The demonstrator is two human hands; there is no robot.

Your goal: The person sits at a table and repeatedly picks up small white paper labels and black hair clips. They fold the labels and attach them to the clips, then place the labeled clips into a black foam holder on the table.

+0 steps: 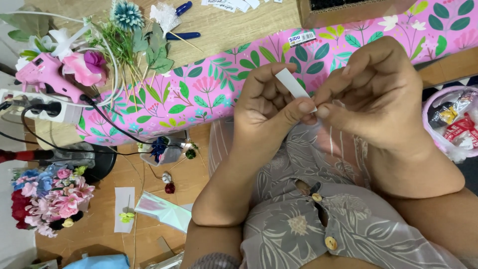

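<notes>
Both hands meet over the person's lap, just in front of the roll of pink floral wrapping paper (209,89) that lies across the middle of the view. Left hand (269,102) is curled, its thumb and forefinger pinched on the lower end of a small white paper strip (294,83); the strip slants up and away from the pinch, its upper end free. Right hand (376,94) is also curled, thumb and forefinger tips pressed together at the same lower end of the strip, touching the left thumb; the other fingers arch loosely above.

On the wrapping paper, near its upper edge above the hands, sits a small rectangular white label with blue print (301,38). Beyond the roll, on the wooden surface, stands a brown cardboard box (348,12) with its dark inside showing, and a few white paper slips (234,4) lie to its left. Blue-handled scissors (181,22) rest further left, beside a heap of artificial flowers and leaves (124,35).

Left of the roll's end lies a pink glue gun (47,74) over a white power strip (40,107). Below the roll, on the floor, stands a bouquet of pink, blue and red flowers (47,199). At the right end of the roll, a pink basket (430,124) holds red and white wrapped packets (460,127).
</notes>
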